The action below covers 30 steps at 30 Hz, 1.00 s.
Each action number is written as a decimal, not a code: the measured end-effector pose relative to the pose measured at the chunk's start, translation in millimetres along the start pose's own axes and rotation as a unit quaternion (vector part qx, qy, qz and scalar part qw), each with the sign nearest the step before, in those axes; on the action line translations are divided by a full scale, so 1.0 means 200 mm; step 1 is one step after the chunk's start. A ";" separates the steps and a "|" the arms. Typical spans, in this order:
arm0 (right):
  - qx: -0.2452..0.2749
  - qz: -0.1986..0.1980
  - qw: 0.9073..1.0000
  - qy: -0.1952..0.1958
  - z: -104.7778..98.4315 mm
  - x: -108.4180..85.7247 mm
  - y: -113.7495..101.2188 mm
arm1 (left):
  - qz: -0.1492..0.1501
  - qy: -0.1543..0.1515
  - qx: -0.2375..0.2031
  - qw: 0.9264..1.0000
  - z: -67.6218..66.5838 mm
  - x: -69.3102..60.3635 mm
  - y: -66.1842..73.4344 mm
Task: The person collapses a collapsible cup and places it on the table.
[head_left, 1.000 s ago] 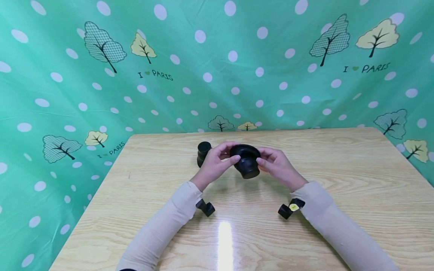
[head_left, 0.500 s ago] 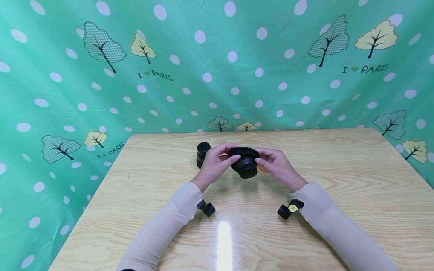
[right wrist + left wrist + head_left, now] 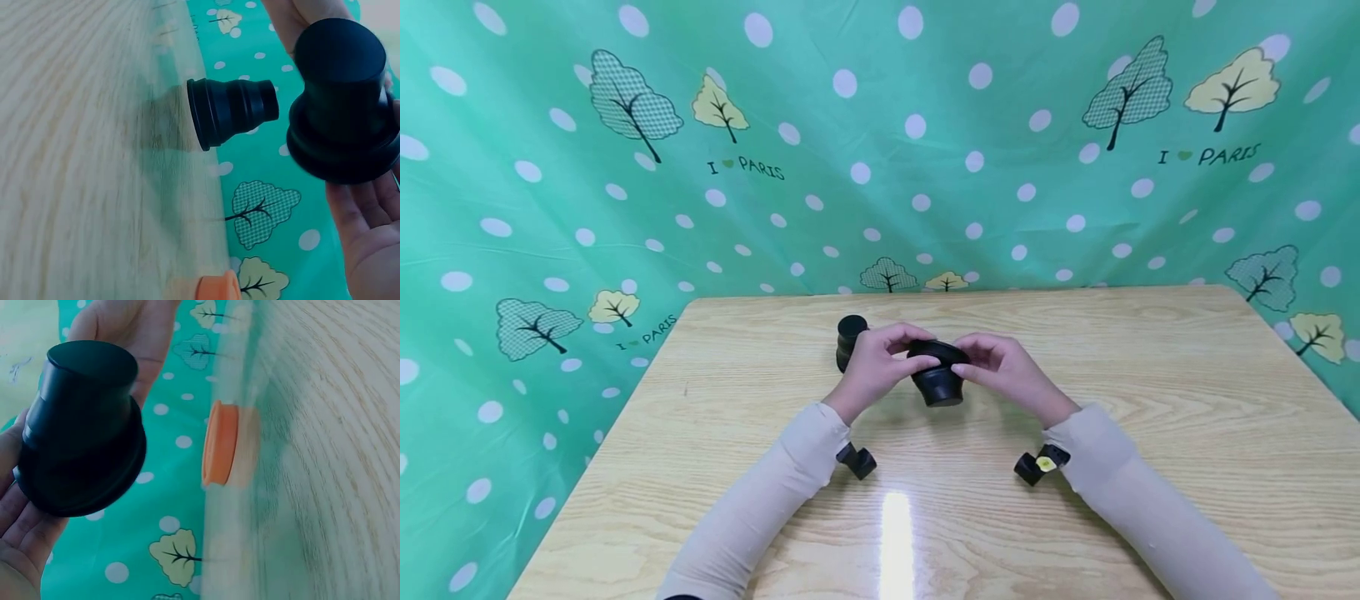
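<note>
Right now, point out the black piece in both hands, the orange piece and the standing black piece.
Held black piece [image 3: 82, 428]: left wrist view, on its side wall.
Orange piece [image 3: 225, 443]: left wrist view, on its outer side.
Standing black piece [image 3: 232, 111]: right wrist view, mid-side.

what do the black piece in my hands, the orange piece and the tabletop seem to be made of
Black piece: seemingly plastic or rubber, satin; smooth surface, soft highlights.
Orange piece: perhaps plastic or silicone, smooth; evenly coloured, with a moulded-looking rim.
Tabletop: wood or wood-look laminate, glossy; it shows grain and a bright reflection.
</note>
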State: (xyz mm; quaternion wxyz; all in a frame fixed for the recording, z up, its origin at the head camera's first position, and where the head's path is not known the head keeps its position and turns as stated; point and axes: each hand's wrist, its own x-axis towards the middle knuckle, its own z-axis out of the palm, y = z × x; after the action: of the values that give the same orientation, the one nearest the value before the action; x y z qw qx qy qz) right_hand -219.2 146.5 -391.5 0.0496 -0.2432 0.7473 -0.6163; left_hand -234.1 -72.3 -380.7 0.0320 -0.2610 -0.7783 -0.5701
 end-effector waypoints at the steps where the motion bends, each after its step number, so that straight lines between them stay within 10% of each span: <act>1: -0.014 -0.003 1.000 -0.003 0.00 0.00 0.00 | 0.009 -0.007 0.012 1.000 0.00 0.00 0.00; 12: -0.042 0.022 0.999 -0.018 0.02 0.00 -0.02 | 0.076 -0.015 0.098 0.992 0.02 0.00 0.00; 30: 0.084 0.026 0.996 0.018 -0.03 -0.01 0.00 | 0.002 -0.061 -0.027 0.998 -0.03 0.01 0.03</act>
State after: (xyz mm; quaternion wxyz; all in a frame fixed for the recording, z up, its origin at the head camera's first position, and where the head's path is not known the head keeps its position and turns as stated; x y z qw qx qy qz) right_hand -219.6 153.6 -390.2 0.0726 -0.2072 0.6995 -0.6801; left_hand -233.9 -76.1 -373.1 -0.0211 -0.2978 -0.7625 -0.5740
